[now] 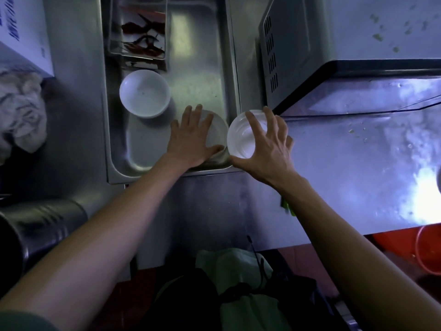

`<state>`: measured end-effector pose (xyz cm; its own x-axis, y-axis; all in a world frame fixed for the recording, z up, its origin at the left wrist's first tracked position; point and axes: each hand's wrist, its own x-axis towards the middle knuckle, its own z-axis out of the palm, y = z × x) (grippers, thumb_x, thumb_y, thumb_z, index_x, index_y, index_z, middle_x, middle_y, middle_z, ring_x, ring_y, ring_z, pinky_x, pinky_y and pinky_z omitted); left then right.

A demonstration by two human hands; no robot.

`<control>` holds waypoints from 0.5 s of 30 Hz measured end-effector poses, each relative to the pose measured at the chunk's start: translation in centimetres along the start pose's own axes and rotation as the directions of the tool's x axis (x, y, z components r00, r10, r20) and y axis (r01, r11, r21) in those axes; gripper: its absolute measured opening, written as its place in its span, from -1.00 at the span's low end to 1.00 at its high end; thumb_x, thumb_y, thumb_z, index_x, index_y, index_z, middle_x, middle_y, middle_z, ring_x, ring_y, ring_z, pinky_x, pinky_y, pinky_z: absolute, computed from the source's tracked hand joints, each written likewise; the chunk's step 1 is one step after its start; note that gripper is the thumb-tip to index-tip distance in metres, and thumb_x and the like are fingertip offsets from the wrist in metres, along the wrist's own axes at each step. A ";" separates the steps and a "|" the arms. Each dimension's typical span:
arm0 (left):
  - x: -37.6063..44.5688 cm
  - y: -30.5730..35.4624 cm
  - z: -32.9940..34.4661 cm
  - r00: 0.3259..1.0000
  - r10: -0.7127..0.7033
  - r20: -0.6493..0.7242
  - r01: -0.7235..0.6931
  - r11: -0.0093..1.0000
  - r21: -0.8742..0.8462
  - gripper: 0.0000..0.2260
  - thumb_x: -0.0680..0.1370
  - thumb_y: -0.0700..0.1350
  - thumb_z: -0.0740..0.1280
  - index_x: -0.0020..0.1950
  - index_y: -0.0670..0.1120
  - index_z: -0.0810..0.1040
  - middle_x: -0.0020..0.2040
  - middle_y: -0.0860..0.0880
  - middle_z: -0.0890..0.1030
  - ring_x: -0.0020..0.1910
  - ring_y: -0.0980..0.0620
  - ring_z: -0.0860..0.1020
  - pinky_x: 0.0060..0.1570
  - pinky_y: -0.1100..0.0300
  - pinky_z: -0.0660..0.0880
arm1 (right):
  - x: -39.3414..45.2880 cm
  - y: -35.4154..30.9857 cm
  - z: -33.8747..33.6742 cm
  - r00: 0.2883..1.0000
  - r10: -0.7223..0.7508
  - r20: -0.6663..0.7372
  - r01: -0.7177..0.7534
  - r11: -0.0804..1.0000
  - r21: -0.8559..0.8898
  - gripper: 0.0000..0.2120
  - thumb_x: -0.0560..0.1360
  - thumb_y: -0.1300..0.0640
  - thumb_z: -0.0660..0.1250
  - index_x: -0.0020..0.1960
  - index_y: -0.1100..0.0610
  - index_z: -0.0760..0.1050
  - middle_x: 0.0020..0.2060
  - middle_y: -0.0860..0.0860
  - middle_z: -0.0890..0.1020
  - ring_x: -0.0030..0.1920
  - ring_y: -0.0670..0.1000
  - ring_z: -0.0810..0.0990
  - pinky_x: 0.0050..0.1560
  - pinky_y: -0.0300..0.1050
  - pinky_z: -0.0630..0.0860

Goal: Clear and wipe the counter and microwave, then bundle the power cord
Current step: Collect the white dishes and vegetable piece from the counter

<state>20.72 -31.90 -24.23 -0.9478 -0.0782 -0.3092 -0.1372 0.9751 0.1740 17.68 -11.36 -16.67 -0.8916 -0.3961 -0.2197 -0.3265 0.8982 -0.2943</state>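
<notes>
Head camera looks down along two bare forearms that reach forward over a steel counter point(210, 206). On the near right side, under the counter edge, stands a red bucket point(429, 249), and on the near left a dark metal cylinder point(43, 225).

Further on, the right hand point(269, 149) holds a white bowl point(241, 139) from above: its fingers are curled over the rim and the thumb presses the near side, so the bowl sits under the palm, at the right edge of the sink point(226, 68). The left hand point(191, 139) lies with fingers straight and spread on a second white bowl point(218, 132) inside the sink, just beside the first one. A piece of cloth point(218, 158) shows under this hand at the sink's near wall.

Behind them a third white bowl point(145, 93) stands upright in the sink. Beyond it a metal tray point(140, 27) holds dried red chilies. On the right the microwave point(334, 44) stands on the wet counter. On the far left lies a crumpled rag point(21, 111).
</notes>
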 end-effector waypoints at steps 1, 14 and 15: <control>-0.3 -0.4 -0.1 1.000 -0.005 -0.010 0.005 1.000 -0.009 -0.22 0.50 0.37 0.22 0.60 0.04 0.08 0.63 -0.10 0.01 0.59 -0.18 -0.01 0.42 -0.25 0.20 | 0.1 -0.3 -0.1 1.000 -0.007 -0.004 0.007 1.000 0.000 0.03 0.23 -0.48 0.34 0.56 -0.17 0.01 0.57 0.07 0.02 0.52 0.26 0.03 0.32 0.41 0.28; -5.7 -6.0 -3.0 0.977 -0.204 -0.054 0.181 0.942 -0.282 -0.60 0.61 -0.06 0.21 0.46 -0.04 0.38 0.42 -0.10 0.45 0.34 -0.18 0.41 0.22 -0.12 0.41 | 5.1 -7.2 1.4 0.989 -0.148 0.031 0.147 0.989 0.011 0.06 0.23 -0.41 0.44 0.57 -0.18 0.01 0.58 0.05 0.01 0.53 0.26 0.02 0.34 0.41 0.27; -6.0 -6.4 -3.0 0.972 -0.225 -0.067 0.196 0.935 -0.297 -0.60 0.62 -0.08 0.20 0.46 -0.05 0.40 0.42 -0.09 0.45 0.35 -0.17 0.41 0.23 -0.10 0.40 | 5.5 -7.7 1.9 0.988 -0.147 0.039 0.146 0.989 0.017 0.05 0.23 -0.41 0.43 0.57 -0.18 0.01 0.58 0.04 0.02 0.53 0.26 0.02 0.34 0.41 0.26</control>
<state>26.41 -38.35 -20.66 -0.9097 -0.3095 -0.2768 -0.3994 0.8345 0.3795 15.92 -20.81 -17.40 -0.8209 -0.5310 -0.2103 -0.4481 0.8270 -0.3395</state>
